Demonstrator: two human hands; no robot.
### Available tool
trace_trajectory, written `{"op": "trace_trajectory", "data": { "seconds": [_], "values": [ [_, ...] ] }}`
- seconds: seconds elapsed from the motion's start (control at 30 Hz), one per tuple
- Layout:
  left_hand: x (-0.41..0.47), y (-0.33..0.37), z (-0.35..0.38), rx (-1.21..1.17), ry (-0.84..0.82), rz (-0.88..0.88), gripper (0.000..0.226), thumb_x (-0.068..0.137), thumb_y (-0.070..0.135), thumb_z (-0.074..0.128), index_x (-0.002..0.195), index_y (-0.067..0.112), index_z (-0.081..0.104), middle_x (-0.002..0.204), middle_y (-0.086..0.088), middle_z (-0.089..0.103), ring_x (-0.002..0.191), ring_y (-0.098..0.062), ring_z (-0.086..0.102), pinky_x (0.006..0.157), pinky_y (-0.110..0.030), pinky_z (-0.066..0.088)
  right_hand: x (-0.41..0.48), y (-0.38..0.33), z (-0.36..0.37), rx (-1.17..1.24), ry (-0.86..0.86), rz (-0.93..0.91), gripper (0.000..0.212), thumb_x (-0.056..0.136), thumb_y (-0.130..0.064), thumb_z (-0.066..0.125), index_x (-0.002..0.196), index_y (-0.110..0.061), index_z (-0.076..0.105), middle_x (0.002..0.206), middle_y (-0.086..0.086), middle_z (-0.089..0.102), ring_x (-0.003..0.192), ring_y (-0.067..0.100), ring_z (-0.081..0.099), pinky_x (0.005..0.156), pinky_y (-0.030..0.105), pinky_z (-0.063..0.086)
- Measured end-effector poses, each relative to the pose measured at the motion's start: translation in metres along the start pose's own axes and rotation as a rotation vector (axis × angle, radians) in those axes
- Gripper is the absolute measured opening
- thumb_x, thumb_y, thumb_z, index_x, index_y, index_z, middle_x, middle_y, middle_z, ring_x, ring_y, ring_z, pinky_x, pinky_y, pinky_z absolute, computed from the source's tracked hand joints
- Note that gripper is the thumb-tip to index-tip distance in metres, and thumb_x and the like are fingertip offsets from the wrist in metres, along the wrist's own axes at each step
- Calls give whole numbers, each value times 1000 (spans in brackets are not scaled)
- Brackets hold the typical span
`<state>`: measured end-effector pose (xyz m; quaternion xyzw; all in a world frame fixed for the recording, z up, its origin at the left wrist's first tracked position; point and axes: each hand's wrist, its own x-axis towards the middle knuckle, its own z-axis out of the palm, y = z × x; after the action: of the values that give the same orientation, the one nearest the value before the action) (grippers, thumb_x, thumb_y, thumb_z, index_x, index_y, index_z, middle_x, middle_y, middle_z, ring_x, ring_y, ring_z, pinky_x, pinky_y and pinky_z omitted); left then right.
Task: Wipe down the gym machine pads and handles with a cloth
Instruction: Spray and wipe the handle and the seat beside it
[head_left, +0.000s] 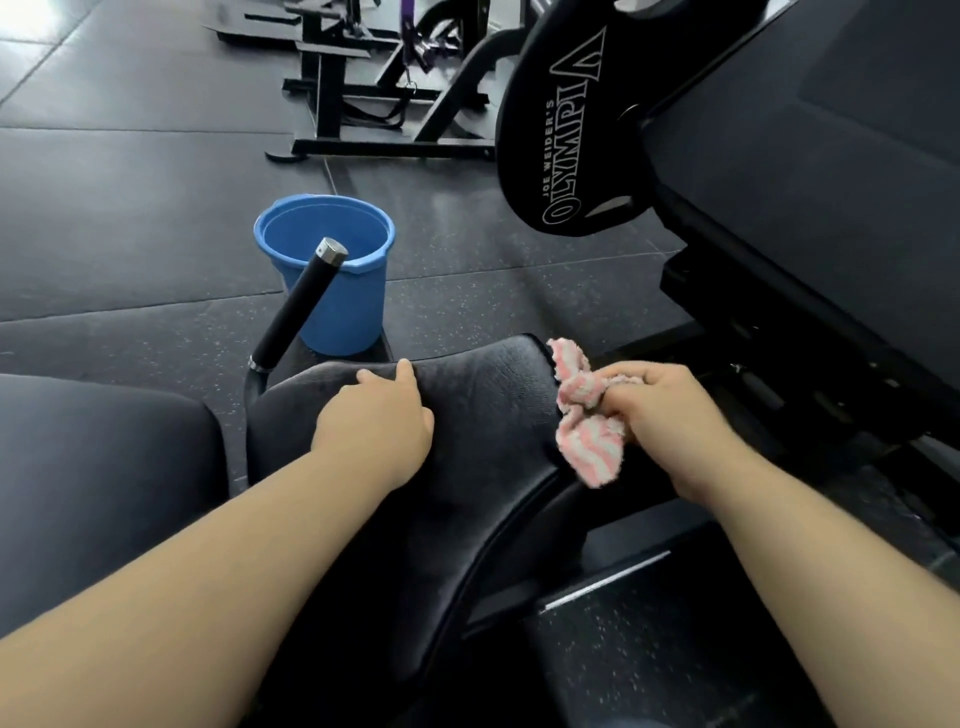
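the left hand (374, 415) rests loose-fingered on the seat pad (483, 415). the right hand (665, 410) grips the bunched cloth (587, 421) at the pad's right edge, so this pad seems under way. beyond, the handle (301, 301) before the bucket (343, 312) probably still needs wiping.

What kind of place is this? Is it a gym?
Most likely a gym, yes. There is a big black weight plate marked Olympia, a padded seat with a black handle beside it, and more exercise frames standing farther back.
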<state>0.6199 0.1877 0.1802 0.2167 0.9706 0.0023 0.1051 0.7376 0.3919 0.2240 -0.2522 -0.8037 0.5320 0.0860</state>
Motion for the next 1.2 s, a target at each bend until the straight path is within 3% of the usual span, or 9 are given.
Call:
{"op": "trace_trajectory", "data": {
  "seconds": [0.13,0.3,0.57,0.67,0.77,0.87,0.97,1.07,1.2],
  "values": [
    [-1,-3,5,20,26,12,60,103,32,25,158,17,6,152,-25,32,122,-39,50,90,-44,46,46,-19,14,157,68,0,30,82,6,55,84,-14,76,73,1,72,70,16,63,63,26,51],
    [1,-5,5,62,36,39,61,102,32,25,157,15,6,151,-27,33,120,-40,52,86,-42,47,48,-1,36,136,47,72,22,81,-1,49,84,0,71,73,0,58,69,13,48,62,27,37],
    [1,-4,11,91,85,23,61,102,32,25,157,15,7,151,-27,33,120,-38,51,86,-42,47,-2,21,-8,-92,70,0,27,79,-3,54,68,-17,73,69,4,73,66,18,65,69,37,52],
    [0,-4,12,80,94,26,60,102,32,24,157,15,7,150,-26,35,117,-37,53,84,-41,47,34,4,-26,-268,367,-99,23,72,-16,51,73,-22,73,77,-2,75,77,18,69,77,32,55],
    [-2,-3,10,70,82,24,60,102,32,24,157,16,6,152,-25,32,117,-37,54,83,-41,47,59,-11,5,-382,153,-126,23,89,-32,56,83,-21,75,80,-8,72,80,16,65,75,32,50],
    [-1,-4,9,82,87,32,61,102,32,25,157,16,6,154,-25,30,117,-38,54,82,-41,47,39,3,37,-151,45,0,45,93,-59,54,94,-19,73,82,-12,69,87,14,63,81,30,47],
    [0,-4,11,132,99,35,62,102,33,24,157,14,5,154,-26,31,119,-36,54,82,-40,48,-1,22,29,97,115,-70,18,95,-39,63,97,-26,75,96,-23,73,99,-5,65,83,12,46],
    [0,-3,12,122,116,22,62,101,33,24,157,15,5,154,-24,31,121,-36,52,82,-39,49,-34,28,11,6,162,-81,17,89,-11,65,75,-18,71,63,-13,65,62,3,56,65,23,45],
    [0,-3,13,53,150,25,61,100,33,25,157,19,11,152,-18,37,118,-32,54,77,-38,45,-8,-9,14,-226,231,-274,16,84,-10,60,74,-16,70,66,-5,67,64,5,59,69,21,45]
  ]
}}
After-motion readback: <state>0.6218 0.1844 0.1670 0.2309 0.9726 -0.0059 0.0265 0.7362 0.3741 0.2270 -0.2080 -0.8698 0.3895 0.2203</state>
